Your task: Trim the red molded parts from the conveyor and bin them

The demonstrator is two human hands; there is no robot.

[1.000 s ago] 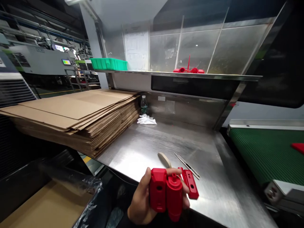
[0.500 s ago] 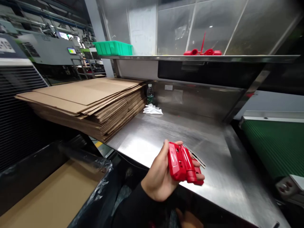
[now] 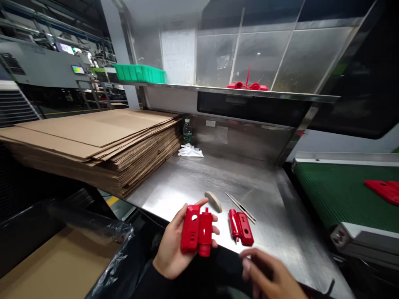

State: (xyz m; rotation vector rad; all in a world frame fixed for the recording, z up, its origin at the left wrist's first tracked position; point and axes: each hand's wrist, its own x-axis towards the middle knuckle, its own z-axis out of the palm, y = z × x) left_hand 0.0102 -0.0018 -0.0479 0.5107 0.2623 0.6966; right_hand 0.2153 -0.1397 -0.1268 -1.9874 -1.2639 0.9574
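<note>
In the head view, a second red part (image 3: pixel 242 226) lies on the metal desk (image 3: pixel 280 241), and everything else can be placed from it. To its left, above the desk's near edge, the left hand (image 3: pixel 171 251) holds a red part (image 3: pixel 190 227), a block joined to a cylinder; the fingers are spread behind it and the thumb lies along its side. Nearer the wearer than the second red part and slightly right, the right hand (image 3: pixel 271 274) has its fingers loosely bent and partly apart, somewhat blurred, with nothing seen in them. Just beyond the second red part lie thin metal tweezers (image 3: pixel 241 208), and beyond it to the left stands a curved beige piece (image 3: pixel 213 202). Farther off that way are a white glove (image 3: pixel 190 151), a bottle (image 3: pixel 187 132) and a cardboard stack (image 3: pixel 93 133). Well to its right runs a green conveyor belt (image 3: pixel 330 191) carrying a red piece (image 3: pixel 385 190)
</note>
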